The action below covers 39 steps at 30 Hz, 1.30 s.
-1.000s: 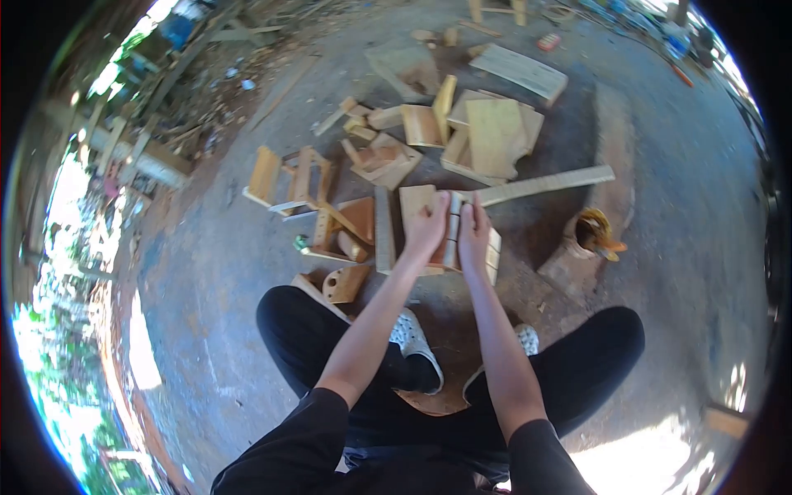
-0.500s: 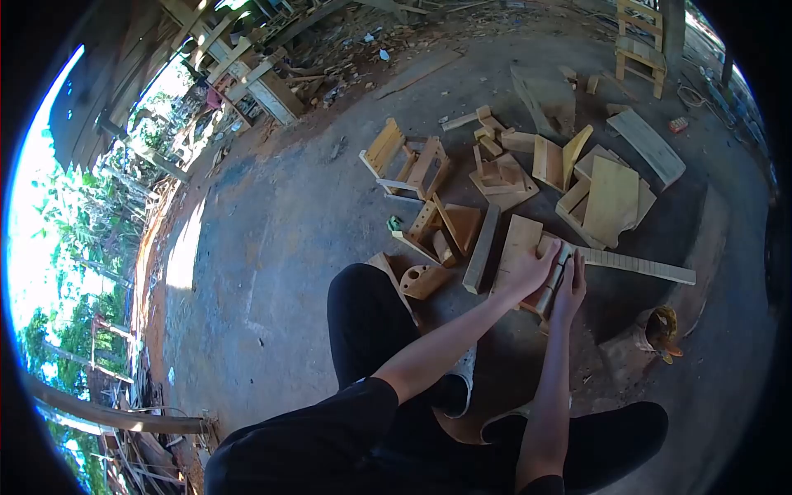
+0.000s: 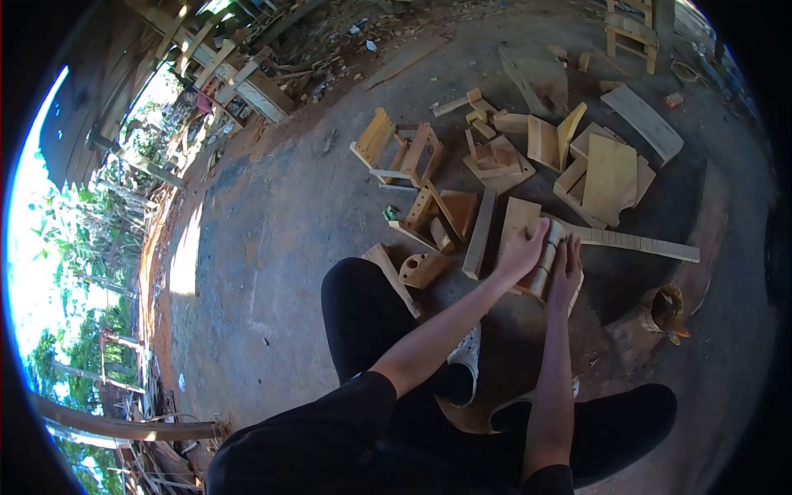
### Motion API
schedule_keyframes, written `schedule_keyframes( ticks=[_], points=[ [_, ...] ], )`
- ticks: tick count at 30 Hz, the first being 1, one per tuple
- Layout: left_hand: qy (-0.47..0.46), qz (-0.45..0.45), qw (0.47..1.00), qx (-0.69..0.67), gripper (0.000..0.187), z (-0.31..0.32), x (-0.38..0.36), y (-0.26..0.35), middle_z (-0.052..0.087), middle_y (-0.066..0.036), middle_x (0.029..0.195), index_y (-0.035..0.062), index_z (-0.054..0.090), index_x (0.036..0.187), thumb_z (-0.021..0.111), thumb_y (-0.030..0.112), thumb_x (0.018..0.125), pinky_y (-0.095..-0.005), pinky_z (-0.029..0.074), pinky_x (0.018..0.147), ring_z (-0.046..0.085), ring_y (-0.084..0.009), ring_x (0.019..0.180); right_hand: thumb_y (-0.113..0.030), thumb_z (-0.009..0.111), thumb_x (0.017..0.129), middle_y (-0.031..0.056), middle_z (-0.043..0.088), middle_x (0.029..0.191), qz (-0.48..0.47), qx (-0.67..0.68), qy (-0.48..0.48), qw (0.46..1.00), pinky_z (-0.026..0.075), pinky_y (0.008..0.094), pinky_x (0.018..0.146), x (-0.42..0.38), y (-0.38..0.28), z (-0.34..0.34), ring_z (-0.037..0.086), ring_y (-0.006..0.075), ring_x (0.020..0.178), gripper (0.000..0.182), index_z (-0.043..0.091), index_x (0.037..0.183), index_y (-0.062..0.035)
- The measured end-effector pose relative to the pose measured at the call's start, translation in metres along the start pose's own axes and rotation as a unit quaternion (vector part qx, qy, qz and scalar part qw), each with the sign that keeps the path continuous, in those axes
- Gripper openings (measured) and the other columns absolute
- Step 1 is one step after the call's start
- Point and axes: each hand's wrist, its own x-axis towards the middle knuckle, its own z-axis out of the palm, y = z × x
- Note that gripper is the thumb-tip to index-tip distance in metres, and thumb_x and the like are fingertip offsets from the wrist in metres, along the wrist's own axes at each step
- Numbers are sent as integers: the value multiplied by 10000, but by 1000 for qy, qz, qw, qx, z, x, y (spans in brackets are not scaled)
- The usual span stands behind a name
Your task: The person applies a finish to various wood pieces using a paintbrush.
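Between my two hands is a pale, rounded wooden piece that looks like a short row of cylindrical segments. It lies over a flat wooden board on the ground in front of me. My left hand grips its left side, with thumb and fingers near the upper end. Along the right side, my right hand presses with its fingers close together, pointing away from me. My palms and part of the piece's lower side are hidden. A long slatted strip of wood extends right from just beyond the hands.
Left of the board lie a thick wooden bar and a block with round holes. Wooden frames and stacked boards spread out beyond. A rusty can stands at right, and a wooden chair at the back.
The view has shifted slightly. More of the pale rounded piece's top shows between my hands, and my right hand sits slightly lower along its side. Both hands stay at the piece.
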Motion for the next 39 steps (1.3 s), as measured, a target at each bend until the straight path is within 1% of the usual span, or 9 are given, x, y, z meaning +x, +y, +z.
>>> schedule_keyframes(
  ticks=[2,6,13,16,19,22,25,33,39],
  points=[
    [-17,13,1000,10,1016,-7,6,-6,692,-400,1225,-121,652,1333,464,812,978,-509,495,1100,626,-531,1283,-420,633,1090,188,498,1642,91,-26,47,994,336,345,1240,-3,55,-17,431,282,1550,601,567,1540,-27],
    [-21,9,1000,14,1003,-7,12,-14,681,-393,1273,-120,650,1341,478,801,983,-485,484,1120,620,-513,1308,-331,576,1098,257,543,1575,240,-231,48,942,439,430,1173,-1,38,-20,572,394,1415,510,604,1499,-17],
    [-31,-7,999,-33,970,-17,16,-36,700,-370,1261,-128,656,1325,481,772,1007,-472,500,1095,648,-491,1285,-362,567,1091,199,552,1588,-56,-118,0,991,259,443,1267,-13,-4,16,465,317,1511,512,617,1498,-56],
    [-34,-10,998,-50,992,-19,18,-42,701,-368,1264,-132,658,1323,479,788,998,-467,501,1093,654,-484,1281,-407,540,1099,169,544,1606,201,-217,39,954,227,434,1269,-14,45,-23,477,323,1502,527,618,1507,-82],
    [-30,-12,999,-36,1014,-15,26,-41,701,-366,1266,-137,657,1325,480,803,987,-460,499,1093,659,-475,1280,-454,488,1108,145,536,1620,226,-250,31,941,218,423,1264,-4,57,-24,464,304,1519,544,622,1513,-115],
    [-32,-34,999,-10,1021,-22,25,-36,697,-370,1268,-137,660,1320,473,810,985,-457,486,1108,648,-466,1302,-457,493,1107,136,521,1635,41,-124,13,991,215,415,1261,2,42,18,443,285,1541,546,629,1506,-110],
    [-66,-37,996,-43,1026,-23,26,-38,693,-380,1266,-139,663,1312,464,813,987,-466,479,1113,640,-472,1311,-469,503,1106,157,524,1627,14,-118,-18,993,215,417,1262,-15,-35,38,440,276,1548,566,639,1485,-71],
    [-23,-19,1000,-4,989,-17,27,-39,744,-320,1165,-130,721,1197,450,802,1002,-435,496,1060,707,-410,1204,-465,557,1110,188,534,1612,142,-87,54,985,335,384,1251,0,66,-15,449,284,1542,592,597,1519,-38],
    [-41,-16,999,-11,956,-20,22,-26,745,-315,1169,-134,701,1232,460,767,1022,-429,510,1045,715,-403,1190,-470,529,1111,186,447,1675,14,-105,7,994,304,445,1278,3,20,20,395,340,1565,595,581,1537,-58]
  ],
)
